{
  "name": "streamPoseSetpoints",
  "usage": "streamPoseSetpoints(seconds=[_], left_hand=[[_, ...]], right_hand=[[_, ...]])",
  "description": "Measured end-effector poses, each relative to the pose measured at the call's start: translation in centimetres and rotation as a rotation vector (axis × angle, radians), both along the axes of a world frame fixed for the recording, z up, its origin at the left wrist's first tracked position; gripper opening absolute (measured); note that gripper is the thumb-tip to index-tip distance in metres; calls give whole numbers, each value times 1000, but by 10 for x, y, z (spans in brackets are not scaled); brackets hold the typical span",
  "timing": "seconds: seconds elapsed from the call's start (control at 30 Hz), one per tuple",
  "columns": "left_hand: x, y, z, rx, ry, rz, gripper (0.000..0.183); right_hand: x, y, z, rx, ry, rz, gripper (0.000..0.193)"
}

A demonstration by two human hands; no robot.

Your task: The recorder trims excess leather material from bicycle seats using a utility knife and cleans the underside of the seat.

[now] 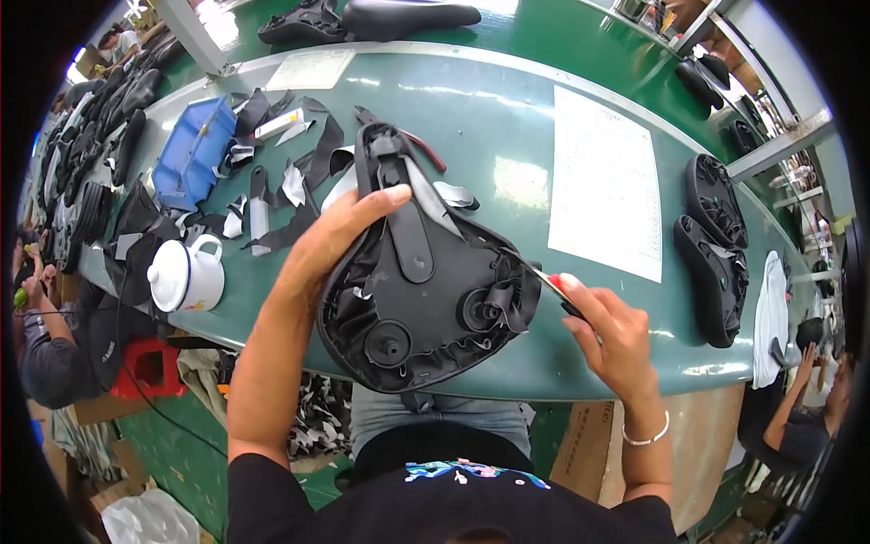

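Observation:
A black bicycle saddle is tilted up with its underside toward me, at the near edge of the green table. My left hand is closed around its narrow nose, the thumb pressed on the underside. My right hand grips a slim knife with a dark and red handle, its blade touching the saddle's right edge. From the nose to that edge runs a loose grey-black strip of cover material. Puckered cover edges are folded in around the underside's rim. Much of the blade is hard to make out.
Left of the saddle lie black and white scraps, a blue bin and a white enamel mug. Red-handled pliers lie behind the nose. A paper sheet and more saddles are at right. People work at both sides.

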State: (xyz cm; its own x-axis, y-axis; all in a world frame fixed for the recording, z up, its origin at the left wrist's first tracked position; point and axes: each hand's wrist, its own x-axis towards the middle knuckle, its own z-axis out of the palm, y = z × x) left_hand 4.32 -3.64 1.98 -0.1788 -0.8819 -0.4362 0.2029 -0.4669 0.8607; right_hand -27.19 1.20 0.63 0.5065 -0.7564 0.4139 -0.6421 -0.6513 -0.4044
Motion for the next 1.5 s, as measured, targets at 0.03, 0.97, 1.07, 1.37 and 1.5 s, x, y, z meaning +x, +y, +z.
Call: streamPoseSetpoints(seconds=[0.03, 0.97, 1.07, 1.37, 1.5], left_hand=[[-5, -2, 10, -58, -15, -25, 41], [-12, 137, -58, -455, -1029, 785, 61], [-13, 115, -23, -830, -1310, 418, 57], [-56, 37, -20, -966, -821, -285, 18], [-57, 34, -13, -853, -787, -335, 15]], right_hand=[[3, -7, 4, 5, 5, -1, 51], [51, -28, 0, 661, -924, -295, 55], [61, -19, 5, 633, -921, -287, 53], [26, 12, 28, 627, -352, -142, 58], [-8, 16, 10, 244, -167, -32, 54]])
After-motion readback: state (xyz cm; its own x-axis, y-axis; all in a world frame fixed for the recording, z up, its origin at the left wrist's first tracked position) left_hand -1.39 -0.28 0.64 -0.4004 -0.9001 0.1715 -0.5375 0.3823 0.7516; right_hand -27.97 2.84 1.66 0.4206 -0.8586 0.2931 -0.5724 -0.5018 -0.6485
